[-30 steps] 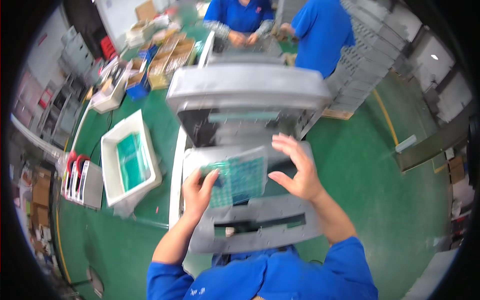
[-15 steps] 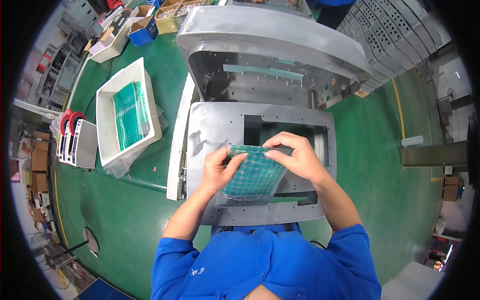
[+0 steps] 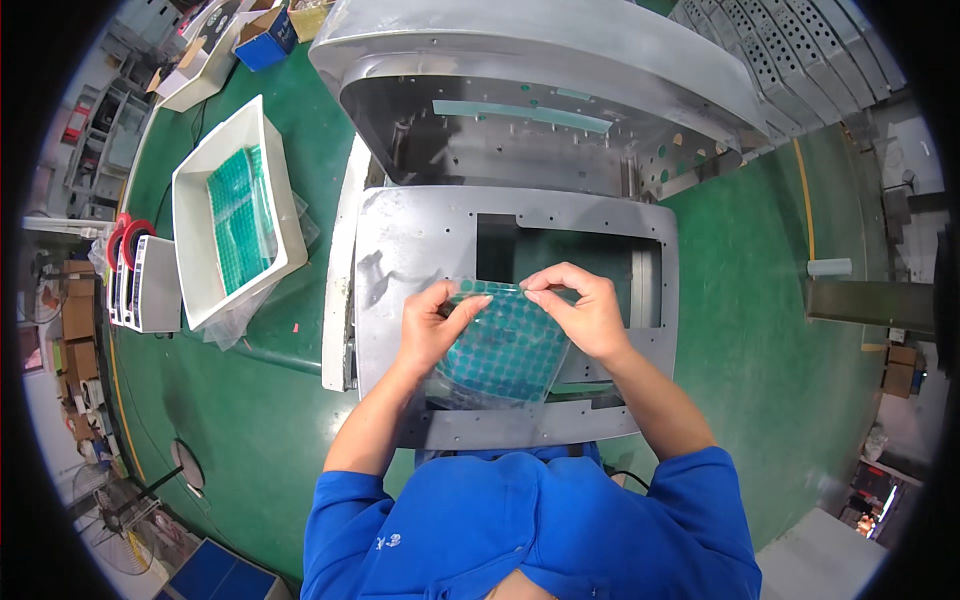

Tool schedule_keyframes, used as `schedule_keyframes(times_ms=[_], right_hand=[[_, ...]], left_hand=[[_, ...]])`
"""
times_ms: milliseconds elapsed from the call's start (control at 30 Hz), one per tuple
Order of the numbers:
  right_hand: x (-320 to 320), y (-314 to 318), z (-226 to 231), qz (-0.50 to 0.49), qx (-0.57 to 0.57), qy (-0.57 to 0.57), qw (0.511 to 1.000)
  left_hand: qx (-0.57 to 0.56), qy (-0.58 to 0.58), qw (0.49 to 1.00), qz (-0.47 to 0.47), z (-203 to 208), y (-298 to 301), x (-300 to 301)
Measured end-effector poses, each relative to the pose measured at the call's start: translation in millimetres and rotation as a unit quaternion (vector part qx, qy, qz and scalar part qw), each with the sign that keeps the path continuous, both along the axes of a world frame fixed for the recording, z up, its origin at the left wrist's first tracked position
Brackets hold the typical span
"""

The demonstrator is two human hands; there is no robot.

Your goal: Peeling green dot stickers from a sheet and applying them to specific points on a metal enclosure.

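Between my hands hangs a clear plastic bag (image 3: 505, 350) with sheets of round green dot stickers inside. My left hand (image 3: 432, 325) pinches its top left edge between thumb and fingers. At the top right edge, my right hand (image 3: 585, 310) pinches the bag's rim with thumb and forefinger. The bag is held over a grey metal panel (image 3: 410, 235) with a large rectangular cutout. Behind that panel stands a big grey metal housing (image 3: 540, 60), its hollow side toward me and a pale green tape strip (image 3: 520, 115) inside.
To the left, a white bin (image 3: 188, 245) on the green table holds more green sticker sheets (image 3: 238, 215). Beside it are white boxes (image 3: 155, 285) with red tape rolls (image 3: 135, 238). A blue box (image 3: 266, 38) stands farther back. Perforated metal parts (image 3: 780, 60) are stacked at the far right.
My right hand has slid slightly left along the bag's top edge, and more of the dots now face up. The whole view has shifted a little.
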State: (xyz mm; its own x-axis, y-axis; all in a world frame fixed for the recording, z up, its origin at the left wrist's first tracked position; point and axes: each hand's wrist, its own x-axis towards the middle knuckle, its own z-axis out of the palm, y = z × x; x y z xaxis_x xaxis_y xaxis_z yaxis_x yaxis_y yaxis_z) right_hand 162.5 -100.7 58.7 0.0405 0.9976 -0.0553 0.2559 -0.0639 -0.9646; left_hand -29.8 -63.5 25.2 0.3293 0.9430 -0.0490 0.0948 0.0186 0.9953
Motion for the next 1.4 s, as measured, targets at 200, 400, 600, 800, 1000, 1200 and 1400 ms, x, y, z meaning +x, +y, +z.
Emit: schedule_keyframes(times_ms=[200,400,600,800,1000,1200,1400], right_hand=[[35.9,41.9,-26.0,-0.081,0.034,-0.037,0.995],[71.7,78.7,-54.7,0.010,-0.074,-0.208,0.975],[70.0,84.9,-52.9,0.030,-0.090,-0.265,0.960],[67.4,85.9,-53.8,0.015,-0.088,-0.292,0.952],[63.2,86.0,-48.7,0.008,-0.110,-0.314,0.943],[63.7,85.4,-52.8,0.002,-0.098,-0.313,0.944],[61.7,83.8,-53.7,-0.007,-0.083,-0.331,0.940]], left_hand=[[-0.077,-0.034,0.993,0.084,-22.1,2.3,6.4],[-0.106,-0.067,0.985,0.122,-27.1,-3.4,7.2],[-0.140,-0.043,0.983,0.108,-23.5,-2.9,4.7],[-0.116,-0.054,0.985,0.115,-31.1,-2.9,6.0],[-0.115,-0.046,0.986,0.113,-31.0,-2.8,5.1],[-0.106,-0.050,0.986,0.115,-31.5,-2.7,5.9],[-0.106,-0.041,0.986,0.118,-34.1,-3.1,5.6]])
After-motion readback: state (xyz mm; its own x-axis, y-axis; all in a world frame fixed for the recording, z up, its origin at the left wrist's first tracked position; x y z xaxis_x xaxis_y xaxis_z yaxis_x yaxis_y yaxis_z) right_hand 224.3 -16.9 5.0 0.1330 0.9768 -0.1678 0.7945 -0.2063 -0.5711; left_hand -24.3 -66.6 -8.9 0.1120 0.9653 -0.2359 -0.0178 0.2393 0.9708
